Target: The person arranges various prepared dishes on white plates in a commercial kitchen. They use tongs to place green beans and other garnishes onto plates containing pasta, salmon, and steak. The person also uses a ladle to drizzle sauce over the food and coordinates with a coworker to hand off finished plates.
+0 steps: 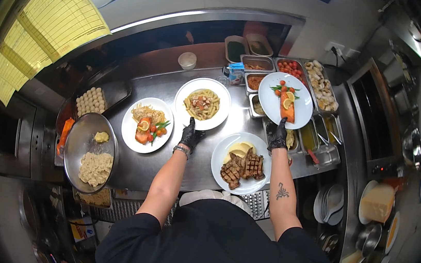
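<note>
In a black glove, my left hand [192,134] grips the near rim of a white plate of penne pasta [202,105] with a diced topping; whether that plate is lifted is unclear. My right hand [278,135], also gloved, holds a plate [303,113] above the ingredient pans, thumb over its near rim. On it lie a salmon fillet [287,110] with lemon slices, green beans and cherry tomatoes. Left of my left hand sits a plate of salmon and spaghetti [148,124]. Between my forearms is a plate [219,171] bearing grilled meat [243,166] and a pale mash.
A large steel bowl [71,154] of pale mixture stands at the left edge of the steel counter [144,167]. Dough balls [91,102] lie behind it. Steel pans of tomatoes [289,67] and mushrooms [319,85] line the back right. A blue carton [236,73] stands beside them.
</note>
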A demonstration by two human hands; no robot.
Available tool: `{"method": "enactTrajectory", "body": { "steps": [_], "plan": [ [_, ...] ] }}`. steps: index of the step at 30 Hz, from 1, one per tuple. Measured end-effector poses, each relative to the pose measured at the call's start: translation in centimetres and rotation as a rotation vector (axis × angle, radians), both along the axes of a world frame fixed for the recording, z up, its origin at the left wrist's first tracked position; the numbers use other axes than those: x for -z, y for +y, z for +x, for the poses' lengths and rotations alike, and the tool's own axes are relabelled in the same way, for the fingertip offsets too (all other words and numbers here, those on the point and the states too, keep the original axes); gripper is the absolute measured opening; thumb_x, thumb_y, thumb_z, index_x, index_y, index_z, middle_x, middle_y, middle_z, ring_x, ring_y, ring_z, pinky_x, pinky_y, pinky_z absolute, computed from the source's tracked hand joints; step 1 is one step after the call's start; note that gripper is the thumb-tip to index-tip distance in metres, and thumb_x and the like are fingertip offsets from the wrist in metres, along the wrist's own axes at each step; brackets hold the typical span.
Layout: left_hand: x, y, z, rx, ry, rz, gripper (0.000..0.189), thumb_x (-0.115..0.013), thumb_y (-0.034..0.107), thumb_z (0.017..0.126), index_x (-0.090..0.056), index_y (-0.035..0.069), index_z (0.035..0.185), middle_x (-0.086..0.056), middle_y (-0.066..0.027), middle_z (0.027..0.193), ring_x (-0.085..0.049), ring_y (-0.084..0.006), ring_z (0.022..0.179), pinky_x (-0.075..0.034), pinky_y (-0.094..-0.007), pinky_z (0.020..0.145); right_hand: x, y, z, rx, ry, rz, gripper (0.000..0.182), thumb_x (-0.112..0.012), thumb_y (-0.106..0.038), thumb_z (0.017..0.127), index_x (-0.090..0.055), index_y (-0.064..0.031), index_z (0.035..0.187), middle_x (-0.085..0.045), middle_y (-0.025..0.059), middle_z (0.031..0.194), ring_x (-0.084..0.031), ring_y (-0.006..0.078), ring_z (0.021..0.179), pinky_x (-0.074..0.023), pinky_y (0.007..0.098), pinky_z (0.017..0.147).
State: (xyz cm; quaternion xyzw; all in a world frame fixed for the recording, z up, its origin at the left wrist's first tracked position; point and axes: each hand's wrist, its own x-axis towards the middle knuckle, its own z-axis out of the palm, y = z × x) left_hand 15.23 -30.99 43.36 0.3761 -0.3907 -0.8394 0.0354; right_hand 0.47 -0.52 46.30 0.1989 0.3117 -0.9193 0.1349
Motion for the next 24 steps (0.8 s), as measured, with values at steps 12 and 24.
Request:
{"method": "enactTrajectory", "body": {
  "steps": [12, 24],
  "plan": [
    [1.0, -3.8, -4.0, -0.163, -0.071, 0.041, 0.051, -0.050, 0.052, 0.089, -0.054, 0.005, 0.110, -0.065, -0.0099, 0.082, -0.062, -0.0208, 0.061, -0.052, -0.0330, 0.049, -1.8, 0.0, 2.9, 0.012, 0.186, 0.277, 0.045, -0.048, -0.042, 0.094, -0.052, -0.0038, 0.118, -0.065, 0.0059, 0.088, -0.058, 0.0139, 0.061, -0.0451, 0.0273, 0.051],
    [8.1, -13.7, -11.0, -0.281, 0.243, 0.467, 0.073, -0.038, 0.061, 0.088, -0.037, 0.006, 0.137, -0.039, -0.0115, 0.140, -0.036, -0.0233, 0.129, -0.026, -0.0309, 0.109, -9.0, -7.0, 19.7, -0.106, 0.160, 0.383, 0.034, -0.042, -0.036, 0.098, -0.054, -0.0060, 0.086, -0.050, -0.0006, 0.055, -0.045, 0.0081, 0.044, -0.0372, 0.0234, 0.041]
  ]
}}
